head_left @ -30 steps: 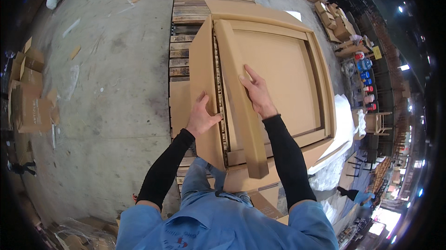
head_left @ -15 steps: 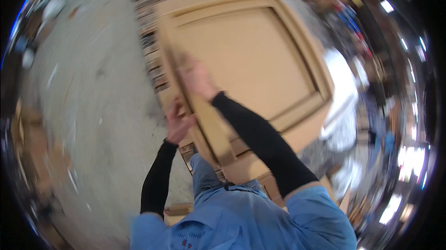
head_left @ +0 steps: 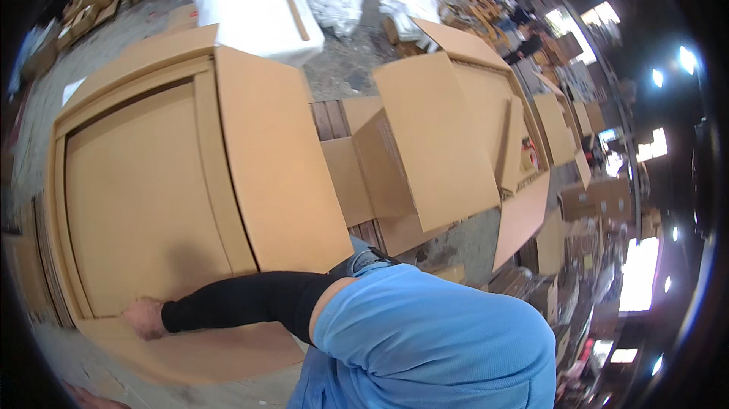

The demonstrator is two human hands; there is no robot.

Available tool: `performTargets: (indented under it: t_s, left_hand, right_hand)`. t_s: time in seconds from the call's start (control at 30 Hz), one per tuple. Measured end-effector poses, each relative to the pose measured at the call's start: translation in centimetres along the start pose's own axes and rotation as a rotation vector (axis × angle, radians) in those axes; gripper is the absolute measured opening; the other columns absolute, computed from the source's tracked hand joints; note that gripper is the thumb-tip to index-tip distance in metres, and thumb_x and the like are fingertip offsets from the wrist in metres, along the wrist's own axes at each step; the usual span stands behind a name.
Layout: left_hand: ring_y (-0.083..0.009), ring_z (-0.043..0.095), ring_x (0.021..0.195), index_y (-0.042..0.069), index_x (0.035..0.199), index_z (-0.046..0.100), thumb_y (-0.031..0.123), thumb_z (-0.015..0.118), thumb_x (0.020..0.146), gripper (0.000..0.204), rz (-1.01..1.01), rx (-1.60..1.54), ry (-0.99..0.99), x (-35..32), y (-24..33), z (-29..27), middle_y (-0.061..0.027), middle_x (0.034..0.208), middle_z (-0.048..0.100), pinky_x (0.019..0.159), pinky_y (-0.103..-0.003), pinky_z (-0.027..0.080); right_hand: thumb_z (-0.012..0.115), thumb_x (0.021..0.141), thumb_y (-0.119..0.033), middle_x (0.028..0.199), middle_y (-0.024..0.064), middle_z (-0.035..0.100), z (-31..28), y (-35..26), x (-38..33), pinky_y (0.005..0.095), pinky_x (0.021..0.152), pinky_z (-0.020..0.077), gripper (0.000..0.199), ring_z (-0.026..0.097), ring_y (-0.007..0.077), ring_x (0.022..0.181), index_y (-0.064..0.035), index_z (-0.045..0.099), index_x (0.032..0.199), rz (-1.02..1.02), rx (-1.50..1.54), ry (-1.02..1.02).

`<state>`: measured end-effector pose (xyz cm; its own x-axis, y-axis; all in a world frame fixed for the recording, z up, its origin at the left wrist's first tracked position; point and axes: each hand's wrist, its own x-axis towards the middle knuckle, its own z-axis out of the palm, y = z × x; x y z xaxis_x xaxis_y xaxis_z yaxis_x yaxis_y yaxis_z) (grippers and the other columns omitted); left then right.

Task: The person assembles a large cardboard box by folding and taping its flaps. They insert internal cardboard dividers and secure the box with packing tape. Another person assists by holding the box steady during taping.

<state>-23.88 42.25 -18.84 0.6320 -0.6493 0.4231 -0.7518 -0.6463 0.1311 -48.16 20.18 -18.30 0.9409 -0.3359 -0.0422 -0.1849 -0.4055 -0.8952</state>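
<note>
Brown cardboard box (head_left: pixel 144 204) lies flat, long side running away from me.
My one hand in view (head_left: pixel 143 318) presses open on its near edge; the other hand is out of sight.

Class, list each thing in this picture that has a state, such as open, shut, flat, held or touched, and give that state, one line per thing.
Large flat cardboard box: lying flat, its wide flap folded open to the right.
Second cardboard box: open, flaps spread.
White foam block: lying on the floor, untouched.
One hand: pressed on the large box's lower edge; which hand, unclear.
Other hand: hidden.
</note>
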Motion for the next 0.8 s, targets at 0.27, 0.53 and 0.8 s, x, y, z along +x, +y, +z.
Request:
performTargets:
  t_s: [0.27,0.53,0.8]
  left_hand:
    - [-0.0373,0.045,0.138,0.006,0.136,0.059,0.038,0.055,0.103,0.047,0.371,0.114,-0.204,7.5,1.5,9.8,-0.016,0.139,0.054,0.117,-0.05,0.033]
    - [-0.0428,0.038,0.145,0.006,0.122,0.069,0.054,0.064,0.092,0.057,0.098,0.029,-0.125,4.1,11.3,7.4,-0.0254,0.154,0.046,0.12,-0.064,0.022]
    - [-0.0406,0.04,0.143,0.008,0.129,0.068,0.049,0.061,0.092,0.056,0.023,0.142,-0.129,2.6,12.4,5.2,-0.0224,0.154,0.046,0.119,-0.065,0.023]
  right_hand:
    - [0.073,0.085,-0.023,0.103,0.0152,0.068,1.7,6.0,-2.2,0.0478,0.084,0.0552,0.029,0.066,0.0331,0.096,-0.0038,0.068,0.107,-0.211,-0.051,0.005]
    - [0.064,0.101,-0.035,0.126,0.0315,0.064,-10.8,3.1,-18.6,0.0481,0.096,0.0543,0.071,0.066,0.0451,0.113,0.0026,0.037,0.154,0.083,-0.237,-0.104]
    - [0.06,0.102,-0.029,0.159,0.0355,0.029,-8.2,-2.5,-11.4,0.0582,0.123,0.0236,0.075,0.025,0.0496,0.152,0.0038,0.026,0.159,-0.225,-0.271,0.179]
